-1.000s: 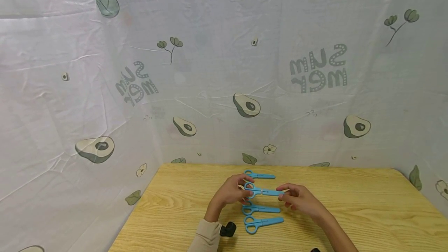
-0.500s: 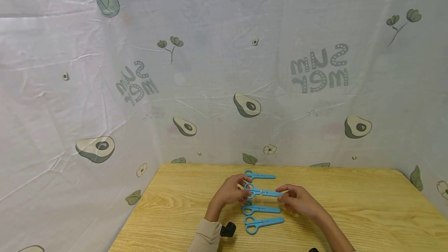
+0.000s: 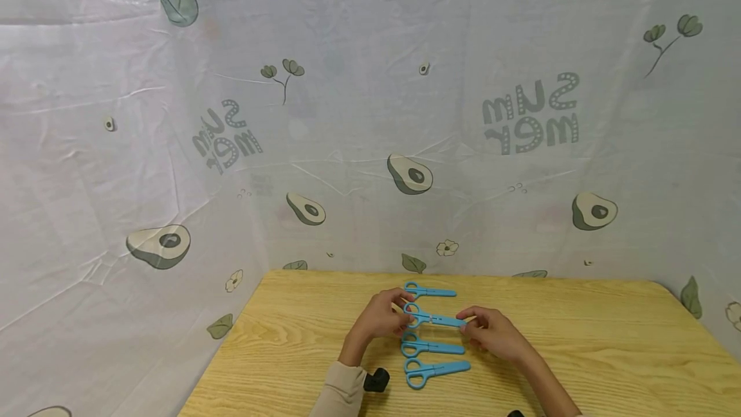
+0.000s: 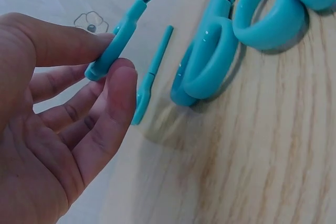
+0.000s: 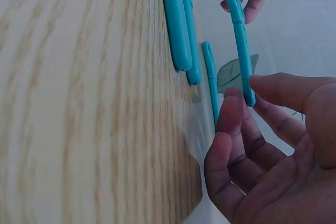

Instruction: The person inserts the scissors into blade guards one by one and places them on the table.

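A pair of light-blue scissors [image 3: 447, 321], its blades in a matching blue cover, is held above the table between both hands. My left hand [image 3: 379, 315] pinches the handle loops between thumb and fingers, as the left wrist view shows up close. At the other end my right hand [image 3: 492, 332] pinches the tip of the blade cover [image 5: 242, 51] with thumb and fingertips. A narrow pale band shows between handle and cover in the head view. Three similar scissors lie on the table: one behind [image 3: 438, 292], one just in front [image 3: 441, 347], and one nearest me [image 3: 444, 368].
The wood-grain table [image 3: 602, 340] reaches back to a hanging pale sheet [image 3: 347, 127] printed with avocados and leaves. The scissors lie in a column, handles to the left. A black wrist mount [image 3: 377, 379] sits at the left sleeve [image 3: 341, 388].
The held scissors have shifted very slightly left, and their cover tip sits a little lower. Both hands keep the same grip; the scissors on the table stay in place.
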The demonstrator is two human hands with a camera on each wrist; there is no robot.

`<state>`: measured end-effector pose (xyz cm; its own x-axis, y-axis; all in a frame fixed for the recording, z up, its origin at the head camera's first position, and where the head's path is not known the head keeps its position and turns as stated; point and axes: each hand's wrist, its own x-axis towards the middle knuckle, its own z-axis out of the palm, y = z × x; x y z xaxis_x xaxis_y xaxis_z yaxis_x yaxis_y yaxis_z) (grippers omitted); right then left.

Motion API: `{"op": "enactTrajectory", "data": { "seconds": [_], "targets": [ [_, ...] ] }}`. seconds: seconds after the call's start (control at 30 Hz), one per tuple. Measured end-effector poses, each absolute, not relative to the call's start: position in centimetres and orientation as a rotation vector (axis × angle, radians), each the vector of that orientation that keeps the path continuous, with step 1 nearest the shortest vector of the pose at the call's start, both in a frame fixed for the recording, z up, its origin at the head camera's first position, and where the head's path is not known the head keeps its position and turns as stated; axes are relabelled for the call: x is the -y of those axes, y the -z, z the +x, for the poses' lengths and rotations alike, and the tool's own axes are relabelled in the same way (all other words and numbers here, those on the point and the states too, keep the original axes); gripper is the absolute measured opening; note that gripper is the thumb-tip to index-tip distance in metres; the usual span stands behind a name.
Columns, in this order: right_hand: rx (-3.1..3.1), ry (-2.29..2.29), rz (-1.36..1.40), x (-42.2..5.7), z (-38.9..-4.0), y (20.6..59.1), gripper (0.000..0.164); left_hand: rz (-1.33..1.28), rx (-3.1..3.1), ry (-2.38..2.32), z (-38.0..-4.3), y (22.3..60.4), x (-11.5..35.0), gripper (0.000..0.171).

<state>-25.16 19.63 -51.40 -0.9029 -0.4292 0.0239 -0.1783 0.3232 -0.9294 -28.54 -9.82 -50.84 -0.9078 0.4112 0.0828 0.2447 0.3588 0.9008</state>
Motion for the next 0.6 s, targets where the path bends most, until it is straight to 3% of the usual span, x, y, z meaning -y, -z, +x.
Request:
{"op": "enactTrajectory", "data": {
  "seconds": [0.6],
  "targets": [
    [-2.547, 1.489, -0.489, -18.6, -26.0, 51.9, 0.033, 0.565, -2.562, -1.541, -29.2, 52.3, 9.9, 0.03]
  ]
}}
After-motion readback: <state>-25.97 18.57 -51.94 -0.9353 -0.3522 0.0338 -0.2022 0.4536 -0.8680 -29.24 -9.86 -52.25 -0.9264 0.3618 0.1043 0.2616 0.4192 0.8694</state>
